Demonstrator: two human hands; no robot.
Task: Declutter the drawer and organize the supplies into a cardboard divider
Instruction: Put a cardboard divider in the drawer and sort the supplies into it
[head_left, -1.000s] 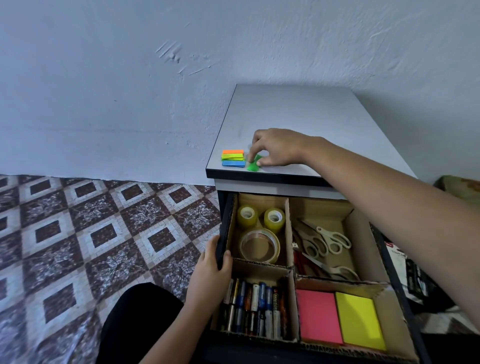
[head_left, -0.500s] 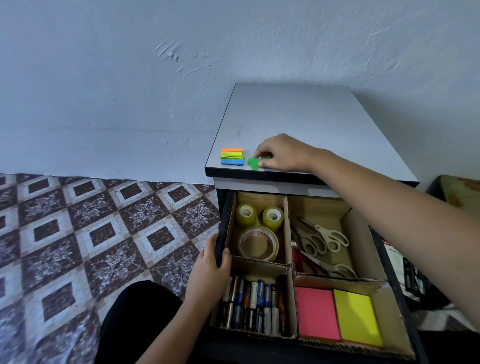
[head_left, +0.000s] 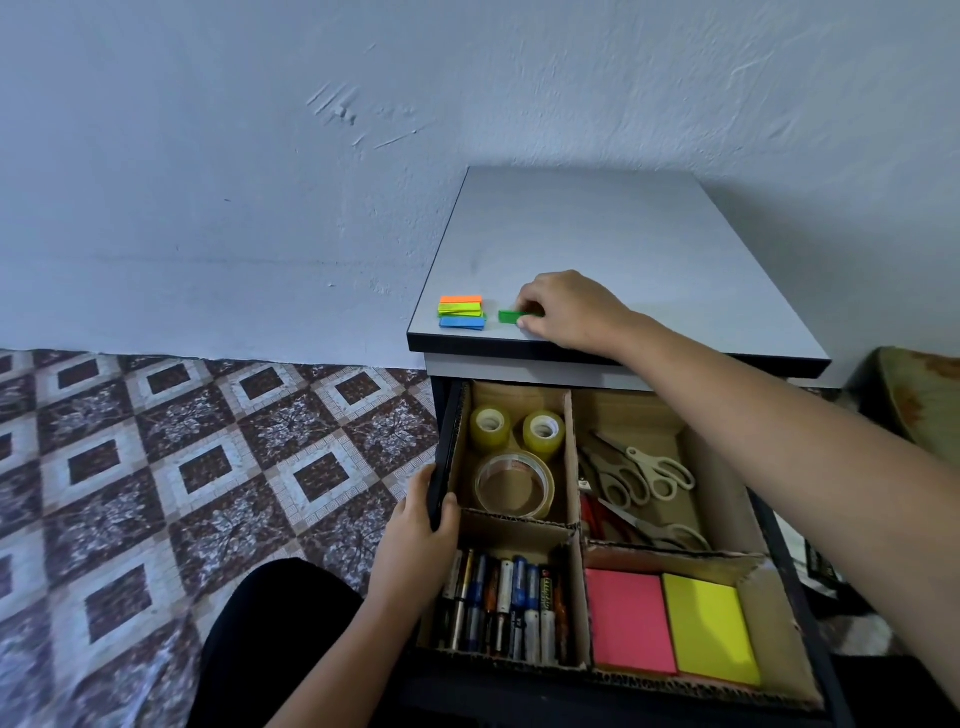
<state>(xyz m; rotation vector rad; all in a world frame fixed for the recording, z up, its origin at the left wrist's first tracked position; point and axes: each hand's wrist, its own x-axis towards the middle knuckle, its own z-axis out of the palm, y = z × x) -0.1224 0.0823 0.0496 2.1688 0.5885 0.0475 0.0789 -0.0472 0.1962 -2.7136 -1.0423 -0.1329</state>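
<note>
1. The right hand (head_left: 571, 312) reaches over the open drawer (head_left: 441, 457) to the cabinet top (head_left: 597, 234); its forearm crosses above the scissors compartment and hides part of the cabinet's front edge; a patterned floor (head_left: 182, 467) lies to the left and a pale wall (head_left: 260, 156) stands behind.
2. The right hand's curled fingertips and thumb pinch the right end of a green strip (head_left: 510, 316), which lies flat on the cabinet top near its front edge; just to the left, apart from it, sits a small stack of strips (head_left: 461, 313) in orange, yellow-green and blue.
3. The left hand (head_left: 415, 535) grips the drawer's left wall, thumb hooked over the top edge, fingers outside.
4. A cardboard divider (head_left: 519, 519) splits the drawer into four compartments; back left holds two small tape rolls (head_left: 491, 426) on their sides and a large clear tape roll (head_left: 514, 486) lying flat; back right holds scissors (head_left: 644, 475), several pairs overlapping; front left holds batteries (head_left: 504, 603) side by side; front right holds a pink pad (head_left: 628, 618) touching a yellow pad (head_left: 709, 634).
5. Bare cardboard shows right of the yellow pad and right of the scissors; most of the cabinet top behind the right hand is bare.
</note>
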